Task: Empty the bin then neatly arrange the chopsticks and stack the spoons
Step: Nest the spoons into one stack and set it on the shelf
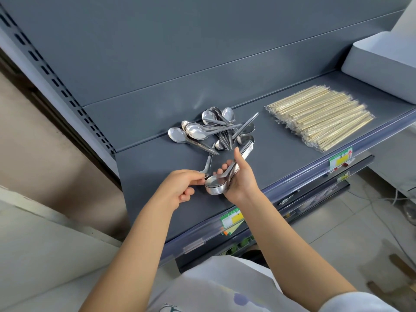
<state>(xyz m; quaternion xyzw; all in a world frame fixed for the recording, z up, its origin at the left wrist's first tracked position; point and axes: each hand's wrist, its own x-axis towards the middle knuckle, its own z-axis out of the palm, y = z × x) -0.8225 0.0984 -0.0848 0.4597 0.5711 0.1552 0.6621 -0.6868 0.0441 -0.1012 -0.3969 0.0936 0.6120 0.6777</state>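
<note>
left hand (180,188) pinches one spoon (208,163) at the bend by its bowl | right hand (242,181) wraps a nested stack (217,186) just above the shelf (281,149) | loose spoons (211,129) lie tangled behind | likely stiff, slick steel, stack heavy: grip handles, keep bowls nested

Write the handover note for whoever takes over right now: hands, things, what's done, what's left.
Left hand: pinches a single spoon beside the stack.
Right hand: grips the nested spoon stack over the shelf front.
Loose spoons: jumbled pile further back on the shelf.
Chopsticks: wrapped, laid side by side on the shelf's right.
Bin: far right, inside not visible.
Done: chopsticks arranged, stack begun.
Left: add the single spoon, then the loose spoons.
</note>
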